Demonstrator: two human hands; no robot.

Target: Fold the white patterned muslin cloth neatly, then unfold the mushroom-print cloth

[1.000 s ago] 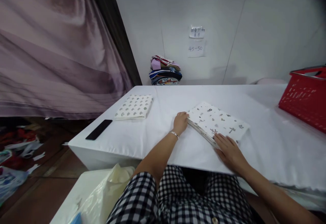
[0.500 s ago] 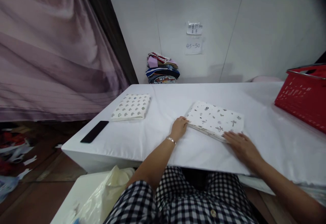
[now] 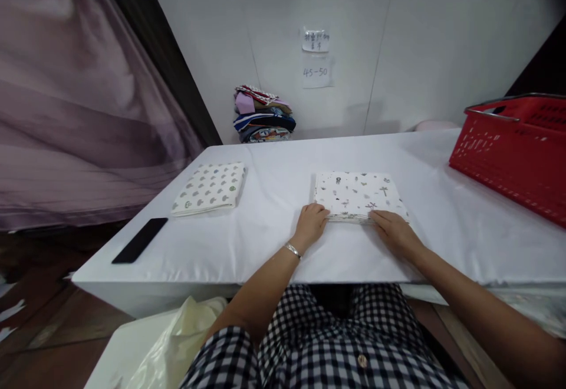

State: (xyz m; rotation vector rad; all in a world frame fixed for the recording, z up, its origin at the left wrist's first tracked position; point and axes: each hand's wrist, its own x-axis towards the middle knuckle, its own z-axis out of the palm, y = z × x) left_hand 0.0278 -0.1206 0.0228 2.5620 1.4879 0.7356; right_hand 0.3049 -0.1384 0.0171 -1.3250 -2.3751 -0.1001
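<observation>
A folded white cloth point(image 3: 354, 191) with small grey and dark prints lies on the white-covered table in front of me, its layered near edge toward my body. My left hand point(image 3: 311, 224) pinches the near left corner of the cloth, with the fingertips on top. Along the near edge, right of the middle, my right hand point(image 3: 393, 233) grips the cloth with its fingers over the edge; the thumb is hidden. Off to the left rests a second folded cloth point(image 3: 210, 188), white with grey tree-like prints, touched by neither hand.
A black phone-like slab point(image 3: 140, 240) lies near the table's left edge. On the right stands a red basket point(image 3: 508, 153) with a metal handle. Stacked folded fabrics point(image 3: 264, 119) sit against the wall. Below left, a pale plastic bag point(image 3: 177, 342) rests on a white surface.
The printed cloth has turned from a slant to lie nearly square with the table's front edge. My right hand has gone from lying flat to gripping its near edge. The view has shifted right.
</observation>
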